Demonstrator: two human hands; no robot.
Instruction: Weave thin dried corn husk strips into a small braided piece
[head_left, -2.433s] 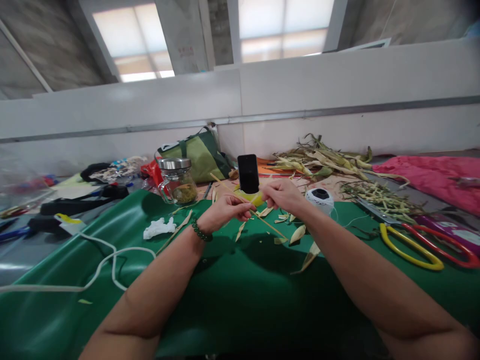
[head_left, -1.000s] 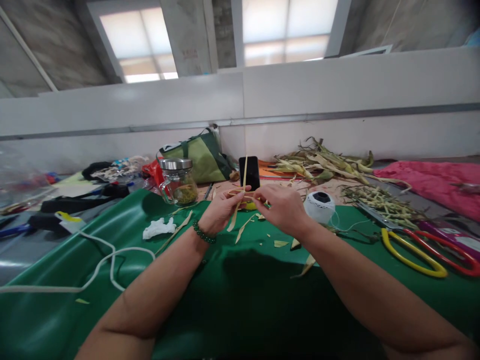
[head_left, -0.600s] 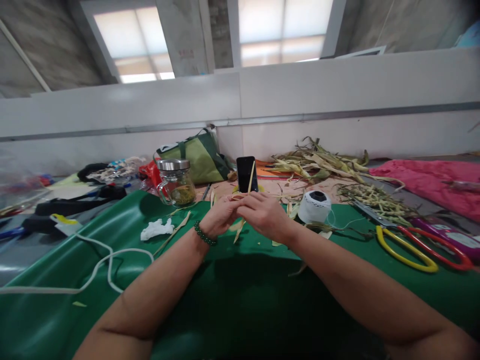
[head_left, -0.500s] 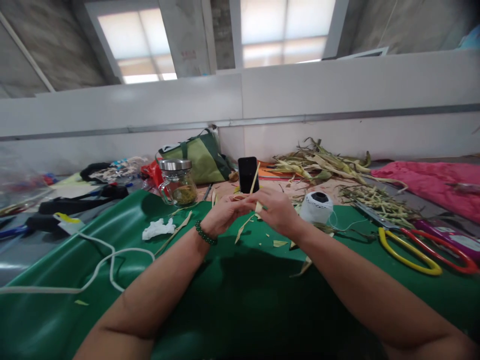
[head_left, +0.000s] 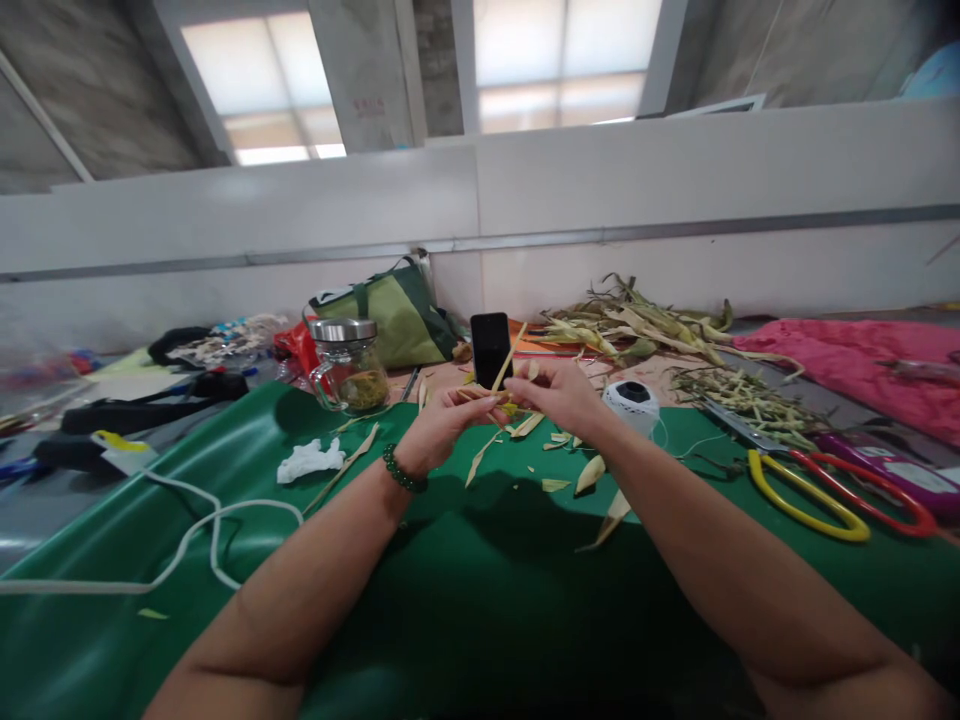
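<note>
Cover [head_left: 420,610], green, underlies the work, its far left edge curling up; husks [head_left: 637,330] lie heaped beyond on the right, scissors [head_left: 778,452] nearer, handles toward the person. Left hand [head_left: 442,428] and right hand [head_left: 566,395] are close together over the cover, phone [head_left: 491,343] just beyond, spool [head_left: 634,408] beside the right wrist. Left thumb and fingers pinch a pale strip [head_left: 511,355], one end slanting up; whether the right fingers grip or merely touch cannot be told. Judged stage: strips prepared, this piece incomplete, its upper end loose. Scraps [head_left: 591,474] litter the cover below. Clearance is tight forward, better toward the body.
</note>
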